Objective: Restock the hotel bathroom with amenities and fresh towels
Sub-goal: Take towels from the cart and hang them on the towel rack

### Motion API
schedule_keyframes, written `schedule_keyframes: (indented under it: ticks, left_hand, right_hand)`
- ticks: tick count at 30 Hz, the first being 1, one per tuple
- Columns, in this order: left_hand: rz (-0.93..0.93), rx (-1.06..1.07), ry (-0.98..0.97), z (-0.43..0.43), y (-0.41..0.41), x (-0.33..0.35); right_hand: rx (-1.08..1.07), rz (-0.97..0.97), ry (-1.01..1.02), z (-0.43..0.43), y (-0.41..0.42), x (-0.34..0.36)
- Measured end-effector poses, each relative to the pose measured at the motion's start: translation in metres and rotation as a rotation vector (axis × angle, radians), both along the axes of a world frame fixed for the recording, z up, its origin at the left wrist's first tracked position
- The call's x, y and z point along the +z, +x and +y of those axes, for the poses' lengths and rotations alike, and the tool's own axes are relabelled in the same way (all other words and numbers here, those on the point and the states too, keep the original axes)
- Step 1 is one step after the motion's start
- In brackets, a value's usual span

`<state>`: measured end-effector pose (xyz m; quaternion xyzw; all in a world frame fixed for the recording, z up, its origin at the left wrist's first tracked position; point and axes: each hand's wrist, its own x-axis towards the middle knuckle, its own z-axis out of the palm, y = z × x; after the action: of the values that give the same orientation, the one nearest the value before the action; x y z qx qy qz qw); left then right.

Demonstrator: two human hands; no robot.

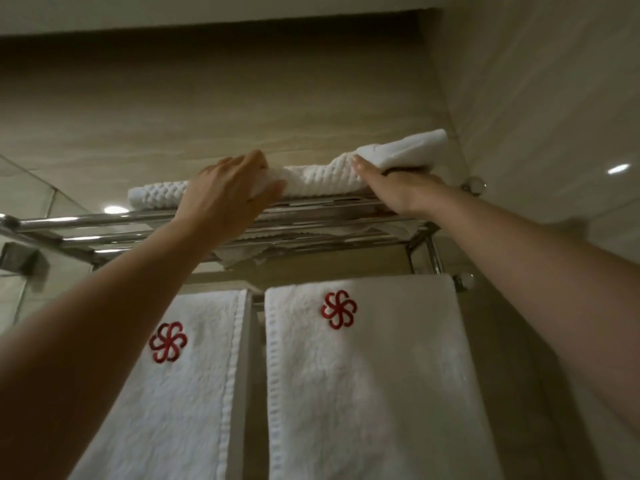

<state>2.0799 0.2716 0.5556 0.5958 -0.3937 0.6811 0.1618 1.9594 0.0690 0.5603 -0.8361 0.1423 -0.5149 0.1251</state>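
Towel (311, 178) on the top rack (104, 220), front edge pinched between thumb and curled fingers of the left hand (228, 188). Lower the raised right end, smooth flat, square with the rails. Cannot tell the right hand (398, 192) grip: fingers buried under that end. Back edge hidden too.

It is dim in here, warm and brownish. Two lamp reflections (619, 168) glare off glossy surfaces, one on the right wall (554, 98), one low on the left. The chrome rack (104, 220) carries bright streaks. The hung towels (363, 375) are the brightest patch, almost washed out; the top towel (311, 181) keeps its weave. Deep shadow lies on the back wall (207, 64) just under the ceiling (207, 8). The forearms (86, 323) swell and soften toward the corners, and everything looks slightly blurred.
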Motion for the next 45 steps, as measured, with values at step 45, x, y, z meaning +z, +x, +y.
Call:
schedule_keyframes:
  ticks: [45]
  left_hand:
    - [-0.182, -0.145, -0.293, -0.037, 0.029, -0.012]
  right_hand:
    - [0.039, -0.047, -0.654, -0.001, 0.107, -0.050]
